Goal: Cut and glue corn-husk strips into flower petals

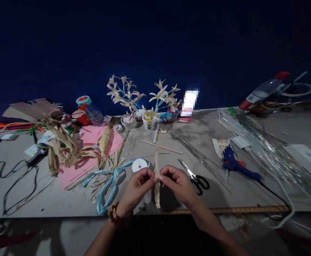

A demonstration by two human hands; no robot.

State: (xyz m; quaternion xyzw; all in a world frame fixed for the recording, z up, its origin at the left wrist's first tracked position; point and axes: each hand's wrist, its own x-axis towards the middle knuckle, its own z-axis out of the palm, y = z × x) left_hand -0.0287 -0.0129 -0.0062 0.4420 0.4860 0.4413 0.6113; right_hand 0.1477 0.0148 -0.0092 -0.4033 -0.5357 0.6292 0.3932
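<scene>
My left hand (138, 186) and my right hand (177, 183) meet above the table's front edge, both pinching a long thin strip of dried corn husk (157, 167) that stands upright between them. The strip's lower end hangs below my fingers. A beaded bracelet (114, 214) sits on my left wrist. A white tape roll (139, 164) with light blue ribbon (110, 181) lies just beyond my left hand. Black-handled scissors (196, 178) lie right of my right hand.
Dried husks (65, 149) lie on pink paper (91, 156) at the left. Husk flowers in small cups (148, 121) stand at the back. A blue glue gun (235, 164), thin wires (195, 151), clear plastic wrap (264, 149), black cables (11, 177) and a wooden ruler (224, 210) surround me.
</scene>
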